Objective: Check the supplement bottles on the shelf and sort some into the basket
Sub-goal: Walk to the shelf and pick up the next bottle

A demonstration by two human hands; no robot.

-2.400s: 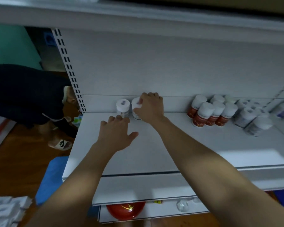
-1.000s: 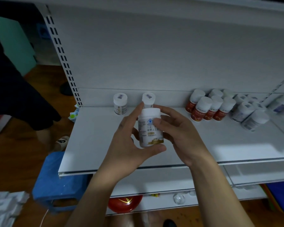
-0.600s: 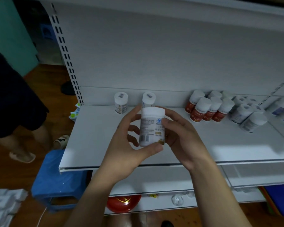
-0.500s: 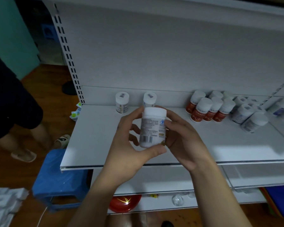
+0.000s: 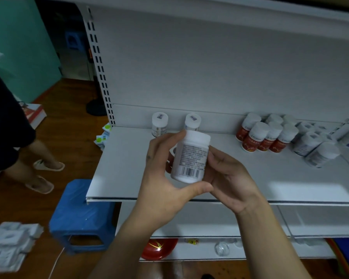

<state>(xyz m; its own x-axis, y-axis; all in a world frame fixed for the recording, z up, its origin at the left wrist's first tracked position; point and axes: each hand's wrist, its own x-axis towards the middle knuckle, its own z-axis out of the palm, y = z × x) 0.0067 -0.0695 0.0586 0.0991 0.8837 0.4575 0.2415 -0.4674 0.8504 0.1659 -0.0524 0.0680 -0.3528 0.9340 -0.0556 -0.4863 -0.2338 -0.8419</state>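
Head view shows a white supplement bottle (image 5: 190,158) held nearly upright above the front half of the white shelf (image 5: 129,168), its barcode and fine print turned toward the camera. The left hand (image 5: 161,178) cradles it, thumb curled under the base and fingers wrapped up the left side toward the cap. The right hand (image 5: 230,178) clamps the right side, with its thumb on the label. The bottle looks like rigid plastic and probably light, and its smooth label may slip, so the firmest hold is likely around the middle of the body rather than the cap. At the back of the shelf stand two white-capped bottles (image 5: 159,123). Toward its right end are red-labelled bottles (image 5: 258,135), then blurred pale ones (image 5: 310,141). The print is too small to read, the front label faces away, the right fingertips are hidden behind the bottle, and no basket is in view.
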